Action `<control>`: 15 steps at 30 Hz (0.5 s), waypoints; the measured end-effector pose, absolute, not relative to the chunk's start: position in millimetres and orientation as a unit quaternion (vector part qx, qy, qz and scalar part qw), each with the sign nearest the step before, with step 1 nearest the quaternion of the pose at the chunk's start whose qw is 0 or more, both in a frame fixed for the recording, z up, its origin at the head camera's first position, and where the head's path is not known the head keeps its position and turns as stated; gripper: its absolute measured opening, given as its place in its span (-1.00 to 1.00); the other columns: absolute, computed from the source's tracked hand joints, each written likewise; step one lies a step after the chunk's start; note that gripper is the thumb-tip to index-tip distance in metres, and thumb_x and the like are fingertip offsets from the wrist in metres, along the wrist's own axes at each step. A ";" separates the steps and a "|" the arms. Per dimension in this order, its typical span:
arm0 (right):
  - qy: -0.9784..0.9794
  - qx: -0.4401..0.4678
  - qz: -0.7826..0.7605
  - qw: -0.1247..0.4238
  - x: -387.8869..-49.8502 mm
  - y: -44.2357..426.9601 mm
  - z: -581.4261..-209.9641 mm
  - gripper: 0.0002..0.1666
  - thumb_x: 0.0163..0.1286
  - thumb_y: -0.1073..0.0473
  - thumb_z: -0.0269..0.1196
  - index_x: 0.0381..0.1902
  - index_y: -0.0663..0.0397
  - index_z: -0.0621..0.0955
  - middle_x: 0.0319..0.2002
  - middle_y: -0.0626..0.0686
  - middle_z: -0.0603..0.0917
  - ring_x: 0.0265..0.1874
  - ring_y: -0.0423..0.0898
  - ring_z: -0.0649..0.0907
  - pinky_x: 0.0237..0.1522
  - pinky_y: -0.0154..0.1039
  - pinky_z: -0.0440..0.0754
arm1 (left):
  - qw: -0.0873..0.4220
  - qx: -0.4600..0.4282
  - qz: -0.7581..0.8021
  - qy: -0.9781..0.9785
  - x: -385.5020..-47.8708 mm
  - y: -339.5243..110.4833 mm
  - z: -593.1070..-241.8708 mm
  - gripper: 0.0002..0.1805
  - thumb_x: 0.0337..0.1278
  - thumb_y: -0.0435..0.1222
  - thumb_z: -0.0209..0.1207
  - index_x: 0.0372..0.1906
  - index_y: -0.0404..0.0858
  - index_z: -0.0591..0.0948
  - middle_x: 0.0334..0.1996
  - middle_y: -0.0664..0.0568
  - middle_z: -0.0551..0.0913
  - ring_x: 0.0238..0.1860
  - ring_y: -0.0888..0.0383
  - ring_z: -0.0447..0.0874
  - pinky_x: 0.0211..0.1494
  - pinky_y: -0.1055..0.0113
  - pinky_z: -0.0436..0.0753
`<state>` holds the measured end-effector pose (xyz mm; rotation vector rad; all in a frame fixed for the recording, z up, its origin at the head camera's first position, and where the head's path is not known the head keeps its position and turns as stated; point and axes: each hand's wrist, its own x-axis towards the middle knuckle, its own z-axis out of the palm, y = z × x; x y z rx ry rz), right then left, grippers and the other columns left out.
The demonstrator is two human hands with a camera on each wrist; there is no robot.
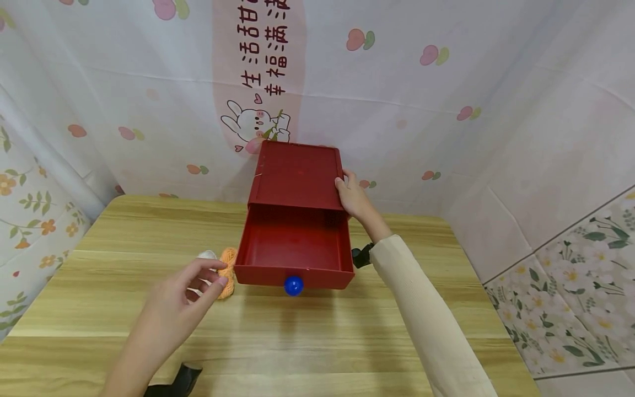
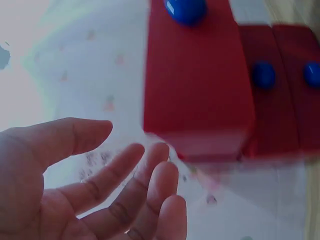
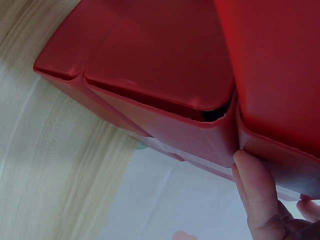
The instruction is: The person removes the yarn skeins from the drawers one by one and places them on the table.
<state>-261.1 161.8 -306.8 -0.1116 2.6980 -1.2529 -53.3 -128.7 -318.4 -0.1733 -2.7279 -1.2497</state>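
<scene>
A red drawer cabinet (image 1: 300, 171) with blue knobs stands against the back curtain. Its top drawer (image 1: 297, 242) is pulled out, with a blue knob (image 1: 294, 285) on the front and a bare floor inside. My right hand (image 1: 354, 196) grips the cabinet's right side near the top edge; in the right wrist view a finger (image 3: 257, 187) touches the red side. Left of the drawer, my left hand (image 1: 181, 298) hovers with loosely bent fingers, holding nothing. By its fingertips lies a bundle of orange yarn (image 1: 228, 256); a white item (image 1: 207, 255) beside it is mostly hidden.
Two lower drawers, each with a blue knob (image 2: 263, 75), are pushed in. The wood-grain table (image 1: 297, 342) spreads in front. A printed curtain (image 1: 397, 99) hangs close behind the cabinet, and patterned cloth (image 1: 570, 286) stands at the right.
</scene>
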 end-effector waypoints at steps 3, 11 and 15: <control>0.903 -0.038 -0.419 0.081 -261.0 161.9 -307.0 -0.31 0.51 -0.10 -0.31 0.46 0.01 -0.16 0.16 0.36 0.37 -0.06 0.22 0.57 -0.40 -0.09 0.61 | 0.075 -0.098 -0.423 -0.898 -44.5 -113.7 -317.3 -0.78 0.13 -0.22 0.23 -0.10 -0.04 0.59 -0.43 0.30 0.60 -0.41 0.44 0.49 -0.35 0.47 0.56; 0.902 -0.040 -0.422 0.083 -259.5 161.4 -305.7 -0.31 0.51 -0.10 -0.31 0.46 0.02 -0.16 0.18 0.35 0.36 -0.02 0.21 0.55 -0.34 -0.06 0.60 | 0.113 -0.197 -0.383 -0.895 -38.5 -80.2 -331.4 -0.58 0.03 -0.23 0.30 0.05 0.04 0.52 -0.28 0.33 0.62 -0.23 0.37 0.56 -0.23 0.38 0.62; 0.900 -0.039 -0.425 0.084 -260.0 161.6 -306.3 -0.31 0.51 -0.10 -0.32 0.46 0.01 -0.17 0.18 0.34 0.36 -0.02 0.21 0.55 -0.34 -0.06 0.60 | 0.114 -0.202 -0.363 -0.903 -43.6 -69.3 -341.3 -0.52 -0.01 -0.24 0.32 0.08 0.09 0.50 -0.24 0.27 0.64 -0.20 0.31 0.58 -0.21 0.36 0.62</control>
